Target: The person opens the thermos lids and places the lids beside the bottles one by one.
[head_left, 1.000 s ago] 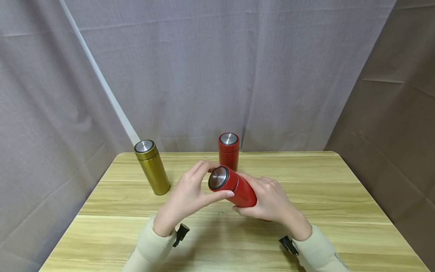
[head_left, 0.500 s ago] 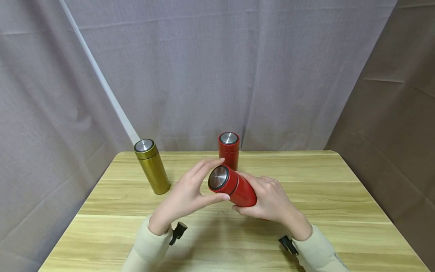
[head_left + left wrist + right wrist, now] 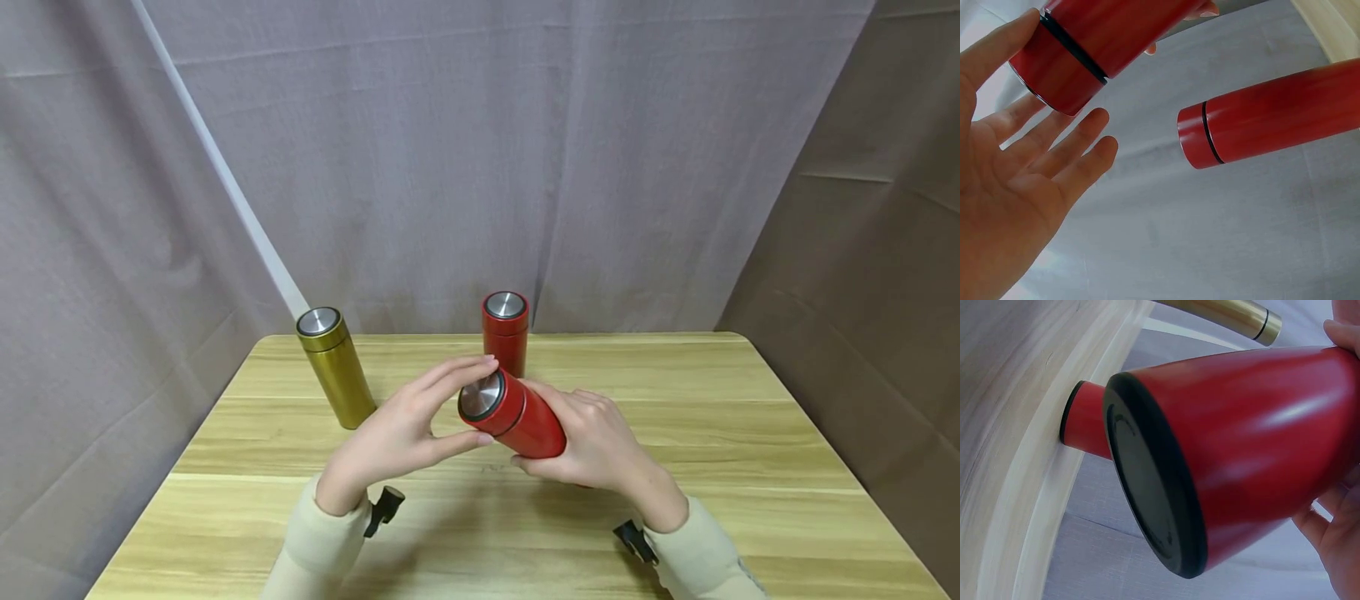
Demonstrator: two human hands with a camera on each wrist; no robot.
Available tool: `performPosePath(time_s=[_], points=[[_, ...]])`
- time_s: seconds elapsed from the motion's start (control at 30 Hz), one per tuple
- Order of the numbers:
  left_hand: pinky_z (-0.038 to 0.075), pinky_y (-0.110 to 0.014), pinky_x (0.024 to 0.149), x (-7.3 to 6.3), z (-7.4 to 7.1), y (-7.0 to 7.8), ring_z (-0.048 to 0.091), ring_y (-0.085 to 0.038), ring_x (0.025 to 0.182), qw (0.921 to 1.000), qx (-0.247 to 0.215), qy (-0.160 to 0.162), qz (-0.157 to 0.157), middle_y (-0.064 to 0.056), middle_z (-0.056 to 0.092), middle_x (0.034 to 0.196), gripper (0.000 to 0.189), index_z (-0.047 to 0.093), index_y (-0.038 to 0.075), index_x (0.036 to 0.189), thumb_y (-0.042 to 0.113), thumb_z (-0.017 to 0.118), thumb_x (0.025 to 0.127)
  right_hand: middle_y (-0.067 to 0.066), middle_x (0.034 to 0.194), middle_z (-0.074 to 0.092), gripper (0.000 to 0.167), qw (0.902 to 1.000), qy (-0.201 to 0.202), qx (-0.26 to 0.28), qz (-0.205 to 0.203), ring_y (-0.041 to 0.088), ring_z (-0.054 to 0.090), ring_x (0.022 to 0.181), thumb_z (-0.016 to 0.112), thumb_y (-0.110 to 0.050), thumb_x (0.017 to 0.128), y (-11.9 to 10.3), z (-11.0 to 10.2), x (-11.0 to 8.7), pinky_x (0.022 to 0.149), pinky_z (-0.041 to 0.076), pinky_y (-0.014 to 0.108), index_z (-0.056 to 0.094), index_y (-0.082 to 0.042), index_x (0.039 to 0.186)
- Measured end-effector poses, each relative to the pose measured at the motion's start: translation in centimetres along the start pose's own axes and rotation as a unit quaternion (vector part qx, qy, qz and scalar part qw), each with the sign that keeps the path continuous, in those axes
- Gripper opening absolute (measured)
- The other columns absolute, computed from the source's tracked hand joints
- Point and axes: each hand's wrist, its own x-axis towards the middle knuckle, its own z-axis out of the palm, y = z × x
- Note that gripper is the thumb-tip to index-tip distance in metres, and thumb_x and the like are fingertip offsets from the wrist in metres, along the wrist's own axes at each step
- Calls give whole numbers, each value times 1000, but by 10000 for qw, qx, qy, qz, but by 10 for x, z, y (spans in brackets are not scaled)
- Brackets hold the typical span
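My right hand (image 3: 592,433) wraps round the body of a red thermos flask (image 3: 536,425), held tilted above the table with its steel-topped lid (image 3: 481,395) toward the left. In the right wrist view its black base (image 3: 1147,481) faces the camera. At the lid, my left hand (image 3: 405,417) has its fingers nearly straight, fingertips right at the upper rim and thumb at the lower edge. The left wrist view shows the fingers (image 3: 1085,147) spread, two of them partly behind the lid. A thin dark ring (image 3: 1075,47) marks the joint between lid and body.
Behind the held flask stands a second red flask (image 3: 506,333), upright and partly hidden. To the left is a gold flask (image 3: 337,371). Both are on the wooden table (image 3: 675,400), with a grey curtain (image 3: 420,167) behind it.
The left hand's grasp on the lid has loosened; its wrist has shifted left and its thumb slid back toward the lid's end. The right hand and its flask are nearly still.
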Motion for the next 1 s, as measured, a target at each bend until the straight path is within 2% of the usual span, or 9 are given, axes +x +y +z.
performPosePath(time_s=[0.17, 0.37, 0.57, 0.7, 0.83, 1.0], points=[[46, -32, 107, 1, 1, 0, 54, -15, 128, 9997, 138, 69, -191, 1, 53, 142, 74, 49, 16, 148, 34, 83, 85, -5, 94, 72, 86, 10000, -3, -17, -22, 11, 61, 66, 87, -53, 63, 1, 0, 0, 57, 52, 30, 60, -13, 133], [51, -29, 99, 0, 4, 0, 58, -11, 120, 9976, 584, 119, -362, 4, 55, 134, 77, 51, 20, 147, 49, 81, 83, -4, 95, 72, 88, 9999, -100, -11, -123, 11, 62, 68, 88, -53, 63, 2, 2, 0, 58, 53, 31, 58, -13, 136], [53, -26, 90, -1, 7, 0, 58, -6, 108, 9922, 1025, 235, -666, 10, 57, 119, 71, 58, 18, 132, 61, 78, 79, -4, 94, 73, 89, 9996, -128, -41, -242, 10, 64, 70, 88, -51, 63, 2, 5, 1, 58, 52, 31, 58, -13, 136], [53, -24, 85, -1, 10, 2, 57, -4, 100, 9906, 965, 439, -866, 12, 58, 111, 67, 60, 18, 123, 63, 78, 77, -4, 94, 73, 88, 9996, -139, -66, -247, 9, 64, 71, 88, -53, 63, 0, 5, 3, 58, 52, 31, 58, -13, 136], [53, -24, 83, 0, 10, 4, 58, -5, 97, 9911, 814, 554, -901, 11, 57, 109, 68, 60, 16, 124, 61, 80, 77, -3, 95, 73, 89, 9997, -114, -46, -221, 11, 64, 70, 88, -53, 63, -1, 4, 4, 58, 52, 31, 59, -12, 136], [52, -32, 97, 0, 5, 5, 60, -13, 115, 9958, 548, 351, -649, 4, 58, 129, 80, 53, 15, 143, 52, 83, 79, -4, 96, 73, 89, 9998, -48, 67, -175, 11, 63, 69, 89, -52, 62, 1, 3, 3, 58, 52, 31, 59, -12, 135]])
